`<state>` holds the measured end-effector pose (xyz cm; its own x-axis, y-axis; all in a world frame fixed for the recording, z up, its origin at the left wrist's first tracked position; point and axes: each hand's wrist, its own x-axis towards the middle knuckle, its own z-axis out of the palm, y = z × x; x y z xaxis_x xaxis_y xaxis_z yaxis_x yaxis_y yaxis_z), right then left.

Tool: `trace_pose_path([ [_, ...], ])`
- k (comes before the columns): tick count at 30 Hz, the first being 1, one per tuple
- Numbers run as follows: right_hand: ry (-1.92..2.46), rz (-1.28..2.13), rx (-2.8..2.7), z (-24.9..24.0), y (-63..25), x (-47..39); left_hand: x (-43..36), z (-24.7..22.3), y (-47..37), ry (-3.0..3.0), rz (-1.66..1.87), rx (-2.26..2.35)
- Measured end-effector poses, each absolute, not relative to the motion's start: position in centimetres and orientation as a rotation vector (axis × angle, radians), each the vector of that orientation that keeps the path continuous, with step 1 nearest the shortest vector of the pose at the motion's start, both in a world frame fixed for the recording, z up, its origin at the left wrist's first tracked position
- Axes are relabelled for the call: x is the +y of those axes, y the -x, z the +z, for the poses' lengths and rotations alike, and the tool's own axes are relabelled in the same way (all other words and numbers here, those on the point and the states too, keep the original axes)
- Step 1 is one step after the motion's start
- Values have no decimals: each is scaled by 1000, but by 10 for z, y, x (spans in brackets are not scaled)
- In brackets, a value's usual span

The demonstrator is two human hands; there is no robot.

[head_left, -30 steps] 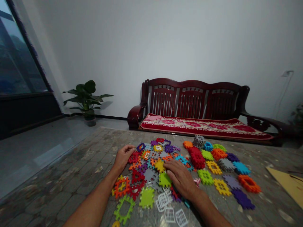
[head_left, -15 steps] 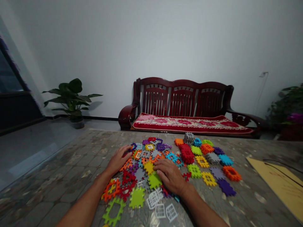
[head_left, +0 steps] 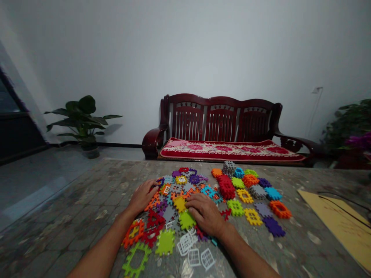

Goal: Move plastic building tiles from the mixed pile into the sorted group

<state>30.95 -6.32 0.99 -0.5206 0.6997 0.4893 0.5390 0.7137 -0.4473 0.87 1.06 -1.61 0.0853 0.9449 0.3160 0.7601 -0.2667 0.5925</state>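
Interlocking plastic building tiles in many colours lie in a loose heap on the table. My left hand point(head_left: 143, 197) rests at the heap's left edge, fingers stretched out beside an orange tile with a white window insert point(head_left: 166, 189). On the heap's right side lies my right hand point(head_left: 205, 213), palm down and fingers extended. Its fingertips touch or nearly touch a yellow tile point(head_left: 179, 204), and a lime green tile point(head_left: 187, 220) sits by its thumb. Whatever is under the palm is hidden. Nearer me are a solid lime tile point(head_left: 165, 242) and white window pieces point(head_left: 193, 257).
To the right, tiles stand sorted by colour: a red stack point(head_left: 226, 187), a grey stack point(head_left: 228, 168), an orange stack point(head_left: 280, 209) and a purple tile point(head_left: 273, 226). A yellow board point(head_left: 333, 220) with a dark cable is farther right. A wooden bench point(head_left: 220, 119) stands behind the table.
The whole view has shifted slightly. Both hands keep nearly the same places on the heap, and the tiles look unmoved.
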Motion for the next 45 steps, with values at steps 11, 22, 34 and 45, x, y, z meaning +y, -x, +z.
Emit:
trace_pose_path([
  [11,909,282,-2247,8,-309,-62,7,-14,-9,-2002,1022,1735],
  [22,934,321,-2247,5,-310,-61,-2,-7,-11,-1952,964,2226],
  [34,929,308,-2219,2,-309,-60,-14,5,-31,-2251,1023,1559],
  [45,933,353,-2190,6,-308,-61,-17,10,-31,-2350,930,1579],
])
